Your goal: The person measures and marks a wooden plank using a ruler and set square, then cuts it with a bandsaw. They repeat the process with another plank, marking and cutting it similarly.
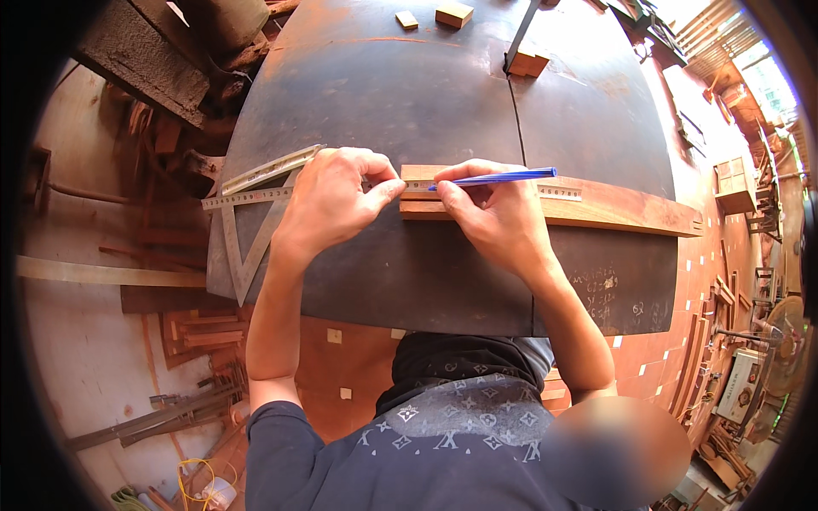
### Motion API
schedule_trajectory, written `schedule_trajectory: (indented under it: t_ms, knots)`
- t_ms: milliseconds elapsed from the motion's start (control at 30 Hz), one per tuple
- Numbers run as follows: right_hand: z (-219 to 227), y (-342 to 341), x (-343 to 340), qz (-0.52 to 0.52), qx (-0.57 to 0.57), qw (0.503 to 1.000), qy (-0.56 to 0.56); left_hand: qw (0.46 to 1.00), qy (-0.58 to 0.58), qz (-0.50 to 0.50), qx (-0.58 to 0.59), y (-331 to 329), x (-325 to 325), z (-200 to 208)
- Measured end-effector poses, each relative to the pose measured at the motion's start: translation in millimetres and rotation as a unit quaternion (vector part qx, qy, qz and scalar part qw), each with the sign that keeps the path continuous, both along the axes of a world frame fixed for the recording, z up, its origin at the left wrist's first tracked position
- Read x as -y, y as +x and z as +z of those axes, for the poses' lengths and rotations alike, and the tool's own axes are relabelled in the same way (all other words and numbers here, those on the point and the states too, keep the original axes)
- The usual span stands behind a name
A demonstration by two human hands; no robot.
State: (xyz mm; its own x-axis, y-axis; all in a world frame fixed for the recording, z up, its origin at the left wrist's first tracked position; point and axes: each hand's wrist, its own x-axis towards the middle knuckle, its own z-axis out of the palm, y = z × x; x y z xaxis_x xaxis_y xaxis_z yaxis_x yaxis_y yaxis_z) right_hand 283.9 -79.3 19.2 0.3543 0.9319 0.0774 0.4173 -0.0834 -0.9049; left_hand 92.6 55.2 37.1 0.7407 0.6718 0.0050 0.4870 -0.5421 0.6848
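Left hand [328, 200] pins square [256, 198]; right [494, 213] pinches pen [498, 177] (tip on plank [596, 209]). Square slipping skews my line.

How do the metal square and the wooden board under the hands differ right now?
The metal square is thin, grey steel with a triangular frame; the wooden board is a thick, reddish-brown plank. The square's frame overhangs the table's left side under the left hand; the board runs off to the right beside the right hand, which holds a blue pen. Both lie flat on the dark table, the square's ruler blade across the board.
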Motion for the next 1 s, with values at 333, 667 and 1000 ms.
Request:
schedule_trajectory:
  t_ms: [333,667,1000]
  knots:
    - [-8.8,-1.9,-1.0,-0.011,0.035,0.999,0.007,1.000,0.015,-0.004,0.017,0.1,-0.6,-2.6]
    - [-8.6,-4.6,-0.6,-0.020,0.036,0.999,0.002,1.000,0.008,-0.008,0.029,-0.3,-1.9,-5.5]
    - [-10.0,-3.9,0.6,-0.012,0.051,0.999,0.012,1.000,0.009,-0.008,0.022,1.3,-1.6,-3.0]
